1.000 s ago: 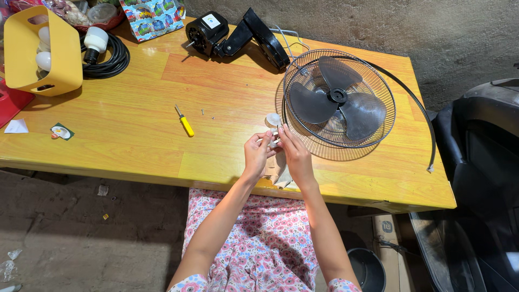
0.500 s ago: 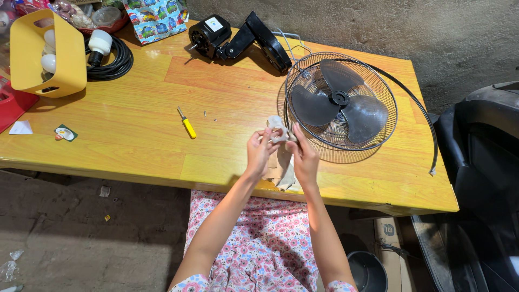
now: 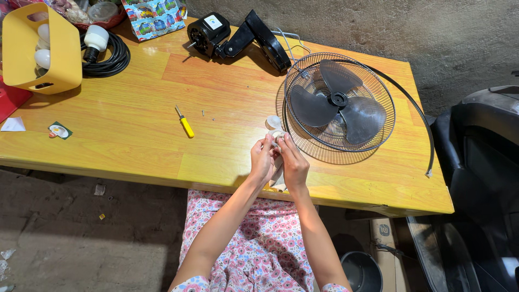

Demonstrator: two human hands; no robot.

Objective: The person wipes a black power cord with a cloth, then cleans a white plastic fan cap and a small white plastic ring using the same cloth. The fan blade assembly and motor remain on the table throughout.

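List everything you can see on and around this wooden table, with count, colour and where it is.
wooden table: one, yellow-orange, centre of view
wire fan guard with grey three-blade fan: one, right of the table
black fan motor with stand: one, far edge
yellow-handled screwdriver: one, mid-table
coiled black cable: one, far left, with a white plug-like end
yellow plastic basket: one, far-left corner, white rounded things inside
colourful printed bag: one, far edge
small white round cap: one, beside the guard
small white part: one, held between both hands
black ring: one, curving around the guard's right side
hands: left hand, right hand, together at the near edge
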